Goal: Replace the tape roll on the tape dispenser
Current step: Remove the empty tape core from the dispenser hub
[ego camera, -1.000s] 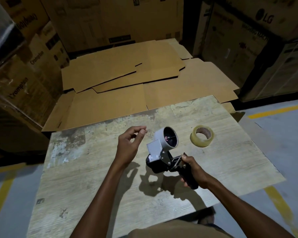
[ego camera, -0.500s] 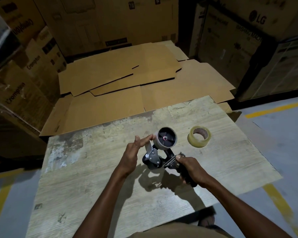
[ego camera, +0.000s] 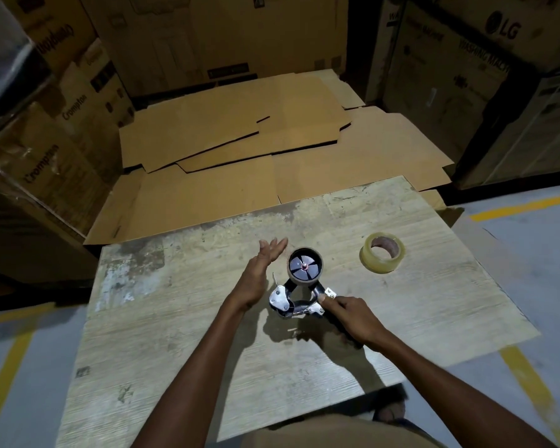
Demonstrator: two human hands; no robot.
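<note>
The tape dispenser (ego camera: 282, 299) is black with silver plates, the tape roll (ego camera: 382, 253) translucent yellow around a brown core, the table (ego camera: 175, 334) pale worn wood-grain.

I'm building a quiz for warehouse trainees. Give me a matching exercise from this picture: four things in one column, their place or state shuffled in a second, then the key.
Things
1. left hand
2. right hand
3. tape roll
4. flattened cardboard

Places or states
A. lies on the table, touched by neither hand
B. fingers straight, holding nothing
C. spread out beyond the table's far edge
D. grips the tape dispenser by its handle

Pairs: 1-B; 2-D; 3-A; 4-C
</note>
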